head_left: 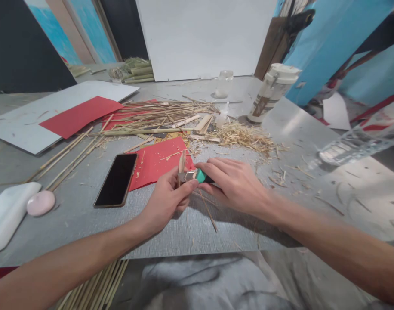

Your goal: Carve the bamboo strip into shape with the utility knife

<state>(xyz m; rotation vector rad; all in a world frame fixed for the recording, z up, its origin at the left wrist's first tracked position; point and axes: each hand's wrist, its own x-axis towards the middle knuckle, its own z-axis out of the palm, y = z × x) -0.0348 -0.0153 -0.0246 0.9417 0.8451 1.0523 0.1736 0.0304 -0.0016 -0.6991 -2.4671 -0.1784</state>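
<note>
Near the front middle of the grey table [87, 224], my left hand [169, 191] is closed around a short piece of straw or reed [182, 162] that sticks up from the fingers. My right hand [234, 183] grips a cutter with a green and black handle [201, 175]. The cutter's metal blade lies against the piece, by my left thumb. Red paper [155, 161] with shavings on it lies just behind my left hand. A black phone [115, 180] rests to its left.
Behind the hands are long dry stalks [164, 113] and a heap of straw shavings [245, 137]. A glass jar [224, 84], a white canister [272, 92] and a plastic bottle [364, 133] stand or lie behind and right. A white board [96, 90] lies back left.
</note>
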